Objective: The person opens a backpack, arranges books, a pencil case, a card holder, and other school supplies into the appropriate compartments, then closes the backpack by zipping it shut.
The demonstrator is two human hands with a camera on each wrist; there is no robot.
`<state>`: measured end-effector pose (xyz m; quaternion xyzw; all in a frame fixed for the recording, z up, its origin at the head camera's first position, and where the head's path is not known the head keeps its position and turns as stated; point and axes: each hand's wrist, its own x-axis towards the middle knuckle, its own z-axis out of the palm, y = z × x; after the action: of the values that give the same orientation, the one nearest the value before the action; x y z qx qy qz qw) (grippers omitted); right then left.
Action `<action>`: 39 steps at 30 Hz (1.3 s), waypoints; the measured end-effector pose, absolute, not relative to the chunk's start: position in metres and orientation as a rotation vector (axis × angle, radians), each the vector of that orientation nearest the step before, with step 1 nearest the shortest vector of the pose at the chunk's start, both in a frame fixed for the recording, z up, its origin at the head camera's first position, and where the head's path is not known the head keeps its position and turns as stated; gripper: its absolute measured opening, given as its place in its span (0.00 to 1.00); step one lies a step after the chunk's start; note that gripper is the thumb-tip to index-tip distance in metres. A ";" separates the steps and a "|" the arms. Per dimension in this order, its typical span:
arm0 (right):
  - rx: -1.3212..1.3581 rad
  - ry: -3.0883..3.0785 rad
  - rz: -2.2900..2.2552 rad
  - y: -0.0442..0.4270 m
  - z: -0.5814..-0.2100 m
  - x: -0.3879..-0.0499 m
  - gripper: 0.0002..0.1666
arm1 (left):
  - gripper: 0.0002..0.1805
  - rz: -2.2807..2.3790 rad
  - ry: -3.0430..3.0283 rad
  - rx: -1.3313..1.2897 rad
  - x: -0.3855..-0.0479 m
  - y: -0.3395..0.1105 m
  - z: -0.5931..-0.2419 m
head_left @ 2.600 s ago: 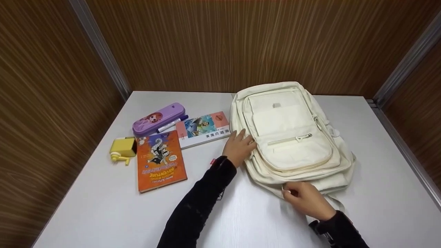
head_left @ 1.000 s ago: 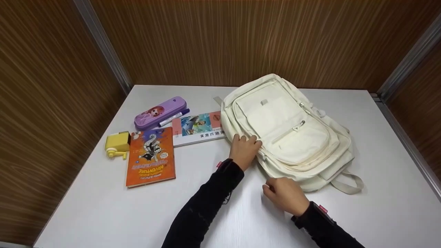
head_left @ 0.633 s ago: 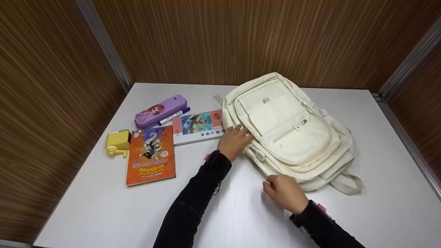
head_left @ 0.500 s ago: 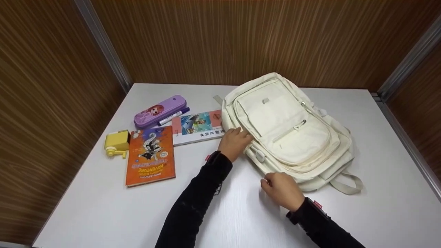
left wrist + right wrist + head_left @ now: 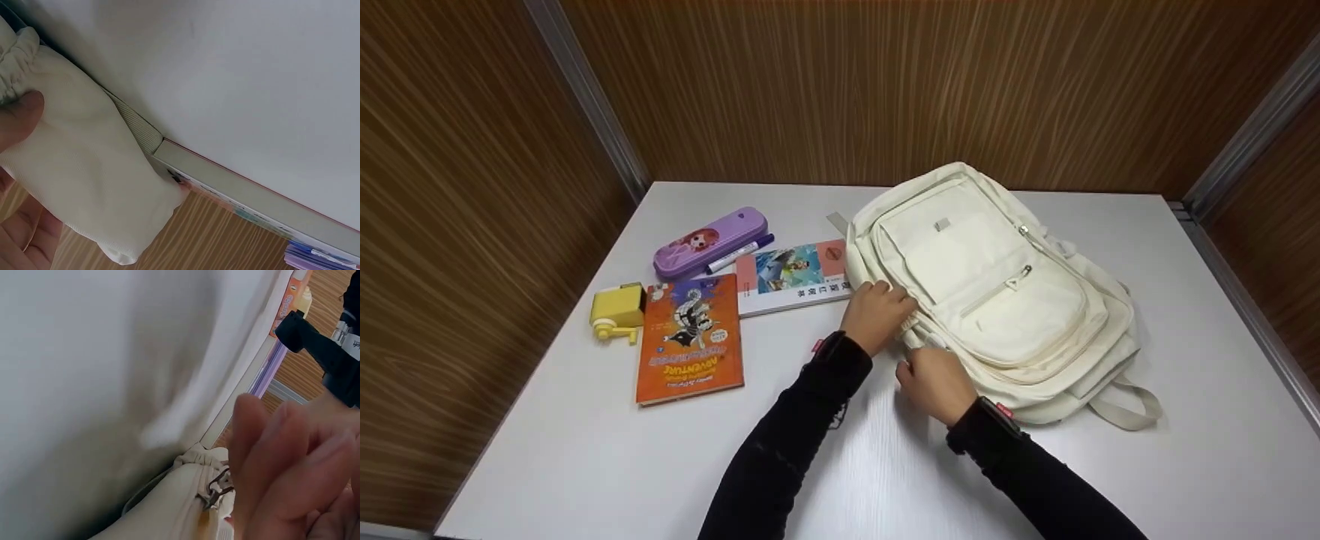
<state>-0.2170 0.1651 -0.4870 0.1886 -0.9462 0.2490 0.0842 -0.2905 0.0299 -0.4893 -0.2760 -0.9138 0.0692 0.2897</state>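
Observation:
A cream backpack [image 5: 990, 285] lies slanted on the white table, front pockets up. My left hand [image 5: 877, 318] grips its left side; in the left wrist view the thumb of that hand [image 5: 21, 119] presses the fabric [image 5: 84, 140] beside a gathered elastic edge, with fingers on the far side. My right hand [image 5: 937, 384] is just below, at the bag's lower left edge. In the right wrist view its curled fingers [image 5: 287, 467] meet a metal zipper pull [image 5: 212, 492], apparently pinching it; the fingertips' contact is partly hidden.
Left of the bag lie a pink and white book [image 5: 791, 277], touching it, an orange book [image 5: 690, 341], a purple pencil case [image 5: 709, 244], a marker [image 5: 739, 255] and a yellow crank-handled device [image 5: 616, 309]. Brown wood-grain panels [image 5: 840, 90] surround the table.
My right hand has moved from the bag's bottom edge up and left, close to my left hand. The backpack has turned, its top leaning left, and my left hand has shifted its grip along the side.

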 end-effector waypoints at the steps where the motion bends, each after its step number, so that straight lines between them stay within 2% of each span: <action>1: 0.561 -2.821 0.742 0.162 -0.487 -0.221 0.20 | 0.07 0.183 -2.429 -0.739 -0.291 0.030 -0.490; 6: 0.582 -2.836 0.724 0.154 -0.490 -0.231 0.18 | 0.06 0.173 -2.389 -0.752 -0.296 0.030 -0.495; 10: 0.655 -2.878 0.770 0.168 -0.483 -0.227 0.19 | 0.10 0.170 -2.405 -0.743 -0.293 0.029 -0.496; 15: 0.610 -2.911 0.839 0.225 -0.455 -0.227 0.16 | 0.17 0.213 -2.489 -0.750 -0.273 0.034 -0.492; 19: 0.444 -2.860 0.771 0.287 -0.440 -0.246 0.17 | 0.21 0.171 -2.546 -0.835 -0.248 0.047 -0.493; 23: 0.259 -2.841 0.728 0.339 -0.443 -0.269 0.18 | 0.19 0.123 -2.546 -1.005 -0.225 0.070 -0.495; 27: 0.213 -2.912 0.722 0.369 -0.457 -0.283 0.21 | 0.11 0.212 -2.457 -1.082 -0.217 0.090 -0.502; 30: 0.240 -3.006 0.688 0.378 -0.466 -0.287 0.24 | 0.08 0.272 -2.362 -1.033 -0.220 0.094 -0.509; 39: 0.298 -3.077 0.623 0.380 -0.469 -0.285 0.26 | 0.07 0.252 -2.363 -0.979 -0.234 0.087 -0.507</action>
<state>-0.2845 0.3796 -0.4688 0.0945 -0.9757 0.1977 -0.0058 -0.2339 0.0867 -0.5069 -0.3655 -0.8820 0.0941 0.2820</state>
